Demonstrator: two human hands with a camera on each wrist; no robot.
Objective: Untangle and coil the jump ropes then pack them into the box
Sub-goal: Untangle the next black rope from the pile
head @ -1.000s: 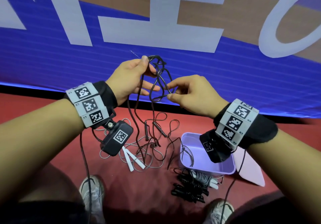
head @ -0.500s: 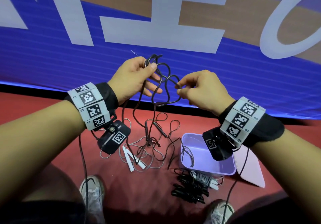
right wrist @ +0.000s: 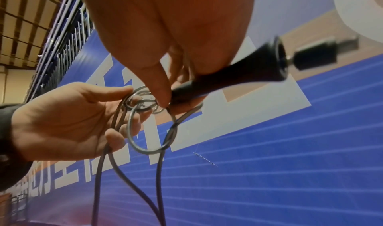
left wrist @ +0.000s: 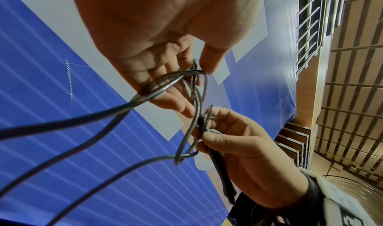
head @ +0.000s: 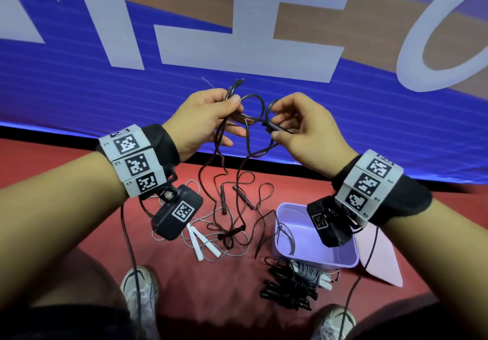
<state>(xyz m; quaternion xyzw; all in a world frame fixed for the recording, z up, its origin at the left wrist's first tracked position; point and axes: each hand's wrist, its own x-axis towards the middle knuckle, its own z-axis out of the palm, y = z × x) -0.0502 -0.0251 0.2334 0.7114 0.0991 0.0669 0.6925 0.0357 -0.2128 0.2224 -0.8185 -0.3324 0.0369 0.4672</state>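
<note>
Both hands pinched the dark rope (head: 252, 126) mid-frame: left hand (head: 203, 120) its strands, right hand (head: 303, 128) its black handle (right wrist: 223, 75). Tangled ropes (head: 229, 223) sprawled below, one trailing over the lilac box (head: 340, 260) at lower right.

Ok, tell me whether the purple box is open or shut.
Open. The purple box sits on the red floor with its inside showing, its lid lies flat beside it, and a thin rope loop hangs over its rim.

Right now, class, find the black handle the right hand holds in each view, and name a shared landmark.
Head: black handle, centre, between the right hand fingers.
Left wrist: lower right, running down from the right hand's pinch.
Right wrist: upper right, flared end towards the camera.
Shared landmark: the left hand pinching the looped rope.
</note>
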